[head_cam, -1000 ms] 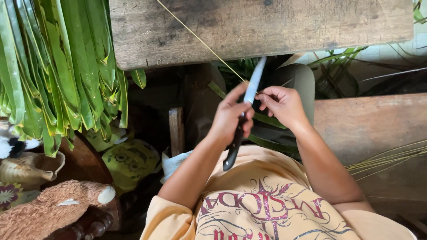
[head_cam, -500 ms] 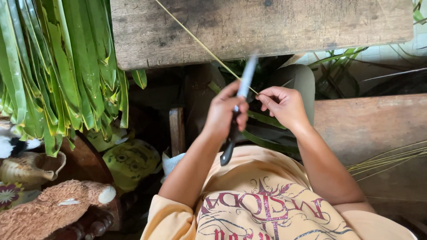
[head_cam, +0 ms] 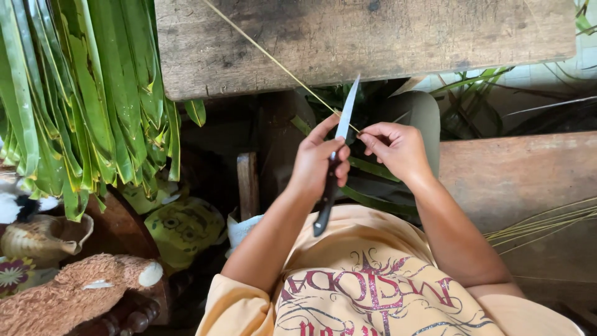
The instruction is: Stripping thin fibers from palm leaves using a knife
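Since the earlier frame, the knife (head_cam: 336,155) had steadied, tip at twelve o'clock. Left hand (head_cam: 320,165) gripped its handle; right hand (head_cam: 398,148) pinched the leaf rib (head_cam: 273,59). A slip risked cutting the fingers (head_cam: 368,138).

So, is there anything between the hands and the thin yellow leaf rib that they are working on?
Nothing visible. The right hand pinches the thin yellow rib directly at its near end, and the left hand holds the knife, whose blade lies against the rib beside those fingers. Past the hands, the rib runs free across the wooden plank.
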